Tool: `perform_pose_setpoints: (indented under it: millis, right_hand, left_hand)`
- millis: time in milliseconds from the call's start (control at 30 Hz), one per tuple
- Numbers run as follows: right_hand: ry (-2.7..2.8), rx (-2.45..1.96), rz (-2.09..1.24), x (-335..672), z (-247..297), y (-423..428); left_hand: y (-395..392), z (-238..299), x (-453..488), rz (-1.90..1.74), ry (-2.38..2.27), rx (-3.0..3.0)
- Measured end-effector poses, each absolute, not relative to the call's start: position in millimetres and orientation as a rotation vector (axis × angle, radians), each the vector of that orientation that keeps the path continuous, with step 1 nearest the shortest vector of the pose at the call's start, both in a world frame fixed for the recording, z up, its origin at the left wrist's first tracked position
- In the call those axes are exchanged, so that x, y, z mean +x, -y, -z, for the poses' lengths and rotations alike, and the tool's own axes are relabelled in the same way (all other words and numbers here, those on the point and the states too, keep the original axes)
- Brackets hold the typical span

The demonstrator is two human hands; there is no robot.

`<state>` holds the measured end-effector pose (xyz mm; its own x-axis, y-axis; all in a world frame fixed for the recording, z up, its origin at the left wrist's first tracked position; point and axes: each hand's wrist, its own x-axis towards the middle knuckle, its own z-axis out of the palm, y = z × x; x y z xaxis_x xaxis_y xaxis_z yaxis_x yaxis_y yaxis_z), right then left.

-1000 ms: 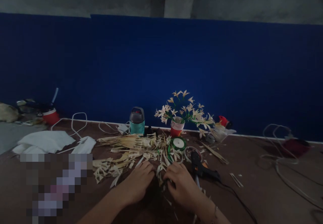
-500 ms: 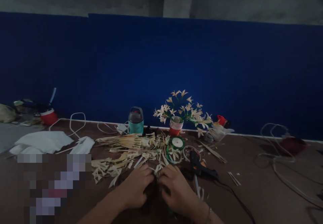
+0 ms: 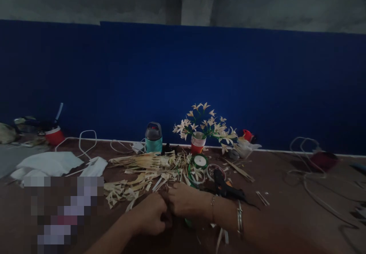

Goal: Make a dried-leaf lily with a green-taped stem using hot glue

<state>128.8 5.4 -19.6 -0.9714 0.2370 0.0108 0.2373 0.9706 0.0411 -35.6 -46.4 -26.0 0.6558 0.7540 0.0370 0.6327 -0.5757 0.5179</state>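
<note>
My left hand [image 3: 151,216] and my right hand [image 3: 183,200] meet knuckle to knuckle low in the middle of the view, both closed around something small that the dim light and the fingers hide. A bit of green [image 3: 188,222] shows under the right wrist. Just beyond the hands lies a heap of pale dried leaf strips [image 3: 145,172]. A green ribbon roll [image 3: 200,161] and a black glue gun [image 3: 225,187] lie to the right of the heap.
A red cup of cream paper flowers [image 3: 204,128] and a teal jar [image 3: 153,136] stand by the blue wall. White cloths [image 3: 51,163] lie at left, cables [image 3: 309,170] at right, a red container [image 3: 54,135] far left. A blurred patch covers the lower left.
My right forearm has swung in from the right and now lies across the table, its hand shifted left against the left hand. The view has drifted slightly.
</note>
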Motion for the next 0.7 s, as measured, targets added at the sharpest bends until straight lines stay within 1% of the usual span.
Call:
perform_pose_setpoints:
  millis: [100, 167, 267, 333, 433, 533, 700]
  right_hand:
    - [3.197, -0.162, 0.062, 121, 19, -12]
    - [3.199, -0.207, 0.039, 116, 20, -16]
    - [3.154, -0.333, -0.023, 113, 20, -24]
    - [3.075, -0.463, -0.074, 114, 20, -30]
    - [2.892, -0.706, -0.155, 118, 19, -36]
    - [2.687, -0.889, -0.275, 119, 18, -33]
    - [2.368, -1.081, -0.497, 111, 18, -15]
  left_hand:
    - [43, 28, -40, -0.393, -1.132, 2.398]
    - [37, 31, -44, -0.522, -1.187, 2.373]
    - [27, 36, -51, -0.987, -1.256, 2.185]
    - [23, 37, -55, -1.140, -1.364, 2.057]
    - [20, 36, -58, -1.401, -1.516, 1.713]
    - [18, 36, -56, -1.471, -1.457, 1.576]
    - [16, 39, -46, -1.373, -1.360, 1.529]
